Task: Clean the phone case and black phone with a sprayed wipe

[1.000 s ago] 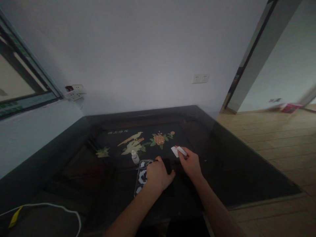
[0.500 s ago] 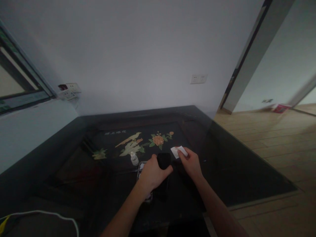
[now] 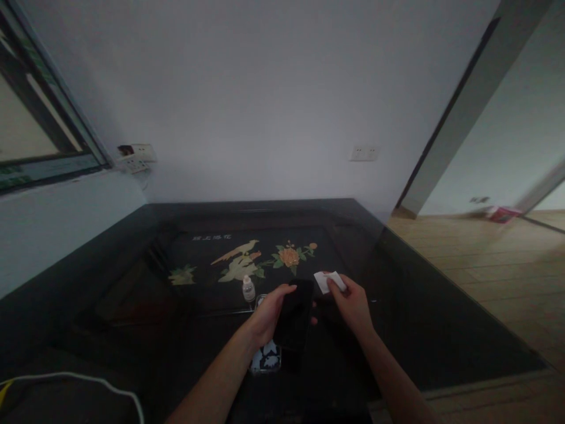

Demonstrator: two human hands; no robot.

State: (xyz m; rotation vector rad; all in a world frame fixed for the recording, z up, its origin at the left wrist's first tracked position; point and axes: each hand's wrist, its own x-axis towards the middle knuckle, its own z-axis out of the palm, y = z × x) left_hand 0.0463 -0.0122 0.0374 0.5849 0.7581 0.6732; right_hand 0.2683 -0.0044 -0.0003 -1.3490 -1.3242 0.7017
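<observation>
My left hand (image 3: 270, 312) holds a black smartphone (image 3: 295, 315) with its dark face up, the thumb along one edge and fingertips showing at the other. In my right hand (image 3: 353, 300) a small white wipe or folded tissue (image 3: 329, 282) is pinched between thumb and fingers, just right of the phone's top end. Partly hidden under my left hand and the phone lies a patterned phone case (image 3: 266, 358) on the table. Just beyond my left hand stands a small clear bottle (image 3: 248, 289) with a white cap.
The glossy black table (image 3: 424, 330) bears an inlaid bird-and-flower picture (image 3: 289, 257) and reaches to the wall. A white cable (image 3: 75, 375) curves at the lower left. Wall sockets (image 3: 364, 153) sit above the table, and wooden floor (image 3: 481, 265) runs along its right.
My left hand has turned, so the phone now lies flatter with its dark face showing. More of the patterned case has come into sight. My right hand still holds the white wipe.
</observation>
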